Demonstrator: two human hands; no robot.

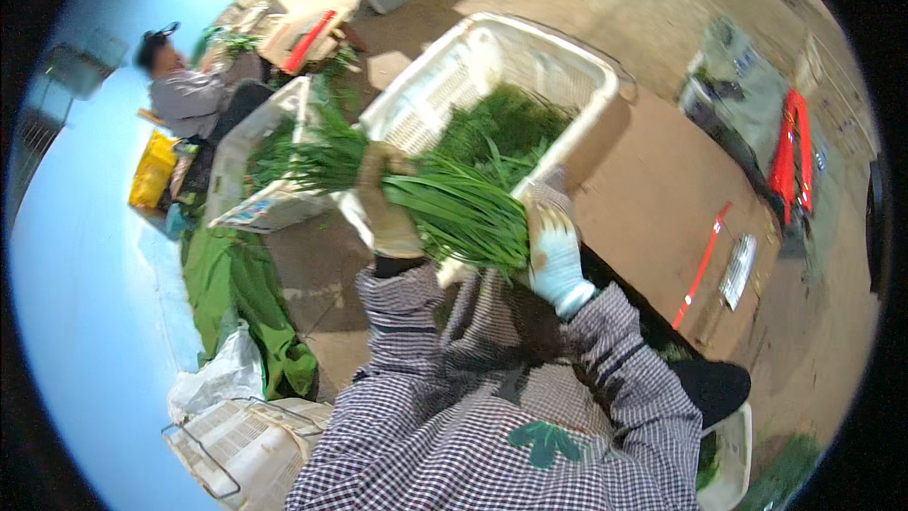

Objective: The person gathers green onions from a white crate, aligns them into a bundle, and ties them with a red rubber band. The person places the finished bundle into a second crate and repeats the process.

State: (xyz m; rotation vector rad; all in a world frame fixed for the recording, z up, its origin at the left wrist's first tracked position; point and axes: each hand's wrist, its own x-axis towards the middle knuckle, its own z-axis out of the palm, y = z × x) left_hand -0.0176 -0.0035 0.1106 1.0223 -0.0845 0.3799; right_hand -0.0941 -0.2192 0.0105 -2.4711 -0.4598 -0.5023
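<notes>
A thick bunch of long green leafy stalks (461, 213), perhaps garlic chives, lies across in front of me. My left hand (386, 202), in a soiled glove, is closed around its middle. My right hand (557, 248), in a white and pale blue glove, rests against the right end of the bunch; whether its fingers grip the stalks I cannot tell. Just beyond the bunch stands a white plastic crate (603, 78), tilted in view, with feathery greens (504, 121) inside.
A wooden board (660, 177) at the right bears a red strip (702, 262) and a cleaver-like blade (738, 270). Another crate (234, 149) of greens stands at the left, near a seated person (188, 96). Green cloth (241, 298) and an empty-looking crate (241, 447) lie lower left.
</notes>
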